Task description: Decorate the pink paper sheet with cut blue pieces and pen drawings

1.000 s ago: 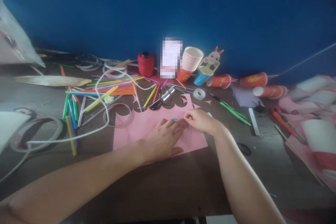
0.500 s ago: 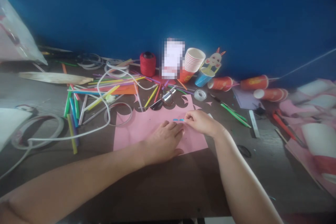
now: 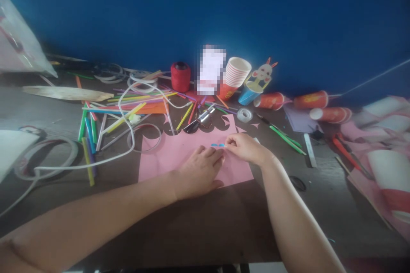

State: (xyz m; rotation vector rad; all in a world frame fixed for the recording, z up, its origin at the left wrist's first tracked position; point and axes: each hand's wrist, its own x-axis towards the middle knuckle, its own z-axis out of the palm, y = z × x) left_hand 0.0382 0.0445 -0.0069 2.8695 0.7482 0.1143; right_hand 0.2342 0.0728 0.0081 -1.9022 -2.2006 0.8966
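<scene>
A sheet of pink paper [image 3: 169, 153] with scalloped cut-outs along its far edge lies on the table before me. My left hand [image 3: 201, 172] rests flat on it, fingers stretched forward. Two small blue pieces [image 3: 218, 145] sit on the paper just beyond those fingertips. From the right, my right hand [image 3: 241, 147] reaches in with thumb and fingers pinched together against the right end of the blue pieces. What is between the fingertips is too small to make out.
Behind the paper stand a red thread spool [image 3: 180, 77], a blurred-out phone [image 3: 211, 70], stacked paper cups [image 3: 237, 72] and a blue cup with a rabbit figure [image 3: 251, 93]. Colourful straws [image 3: 137, 98] and a white cable [image 3: 121, 106] spread leftward. Tape [image 3: 244, 114] and red-handled scissors [image 3: 347, 153] lie right.
</scene>
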